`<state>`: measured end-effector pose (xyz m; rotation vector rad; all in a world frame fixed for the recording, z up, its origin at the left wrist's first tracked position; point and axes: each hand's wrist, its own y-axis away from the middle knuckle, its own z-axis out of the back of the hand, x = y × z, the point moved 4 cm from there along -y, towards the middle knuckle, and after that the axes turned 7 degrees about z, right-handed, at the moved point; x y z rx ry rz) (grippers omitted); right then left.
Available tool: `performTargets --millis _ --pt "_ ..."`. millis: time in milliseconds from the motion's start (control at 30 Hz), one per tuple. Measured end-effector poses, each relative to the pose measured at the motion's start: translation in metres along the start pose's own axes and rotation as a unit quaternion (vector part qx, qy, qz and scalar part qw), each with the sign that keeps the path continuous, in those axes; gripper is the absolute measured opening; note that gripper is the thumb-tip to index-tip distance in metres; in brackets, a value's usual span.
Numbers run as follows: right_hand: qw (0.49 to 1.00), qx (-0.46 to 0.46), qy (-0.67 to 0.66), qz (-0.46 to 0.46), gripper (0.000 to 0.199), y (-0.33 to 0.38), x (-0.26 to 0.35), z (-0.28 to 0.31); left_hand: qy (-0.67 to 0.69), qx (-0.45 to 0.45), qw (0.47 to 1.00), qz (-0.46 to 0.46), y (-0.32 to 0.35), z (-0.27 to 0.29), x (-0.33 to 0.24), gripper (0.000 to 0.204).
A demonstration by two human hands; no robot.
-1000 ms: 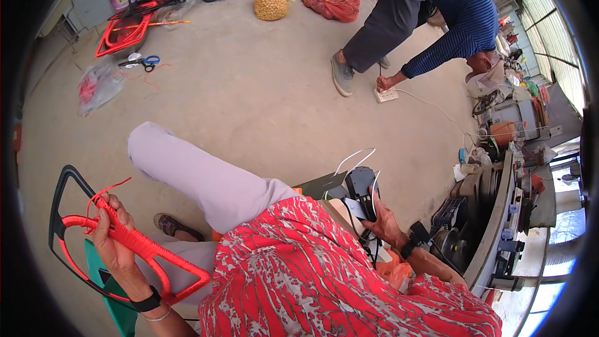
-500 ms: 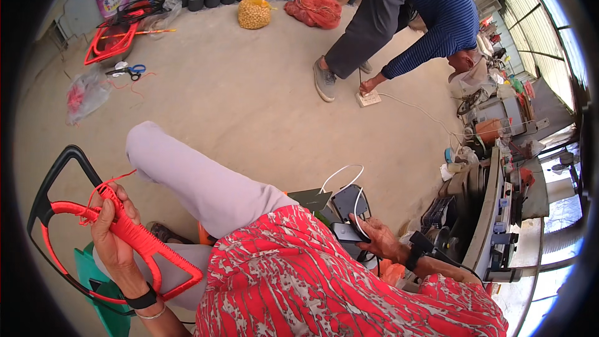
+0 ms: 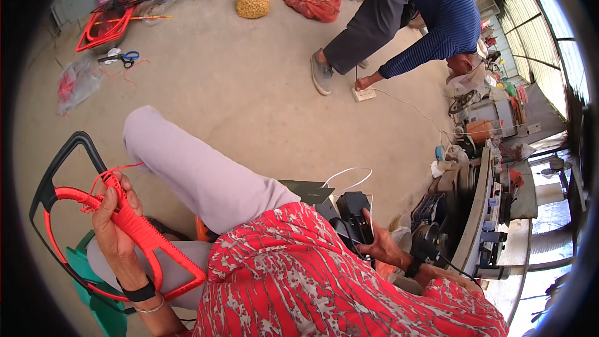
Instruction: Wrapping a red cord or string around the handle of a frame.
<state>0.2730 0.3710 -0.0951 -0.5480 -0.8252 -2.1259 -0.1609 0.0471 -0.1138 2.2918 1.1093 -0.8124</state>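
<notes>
My left hand (image 3: 117,212) is closed around the red-wrapped bar of a black looped frame (image 3: 45,196) at the left. Red cord winds tightly along its bars, and a loose red strand (image 3: 118,170) trails from near my fingertips. My right hand (image 3: 385,246) grips the side of a black boxy device (image 3: 354,205) beside my lap, with thumb and fingers apart around it; its lower part is partly hidden. A white cable (image 3: 359,181) loops above the device and runs down toward that hand. Dark wristbands are on both wrists.
Ahead, a person in a striped top (image 3: 430,19) bends over a white power strip (image 3: 364,94). Scissors (image 3: 128,57), a plastic bag (image 3: 80,84) and red-wrapped frames (image 3: 103,31) lie far left. A cluttered bench (image 3: 477,212) lines the right side. Yellow (image 3: 253,2) and red (image 3: 314,1) sacks stand at the back.
My right hand has shifted slightly, and the black device is now tilted differently. The white loop has moved a little right. My left hand still holds the red-wrapped frame. The view has shifted slightly.
</notes>
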Motion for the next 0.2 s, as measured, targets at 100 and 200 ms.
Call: performTargets --millis 100,200 --pt "1.000 -0.004 -0.008 -0.018 0.077 0.006 0.016 0.004 0.013 -0.002 1.000 0.018 -0.003 0.012 0.005 0.026" --pt "1.000 0.024 -0.001 -0.003 0.084 0.007 0.013 0.005 0.021 -0.008 0.999 0.025 -0.005 0.020 0.009 0.026"
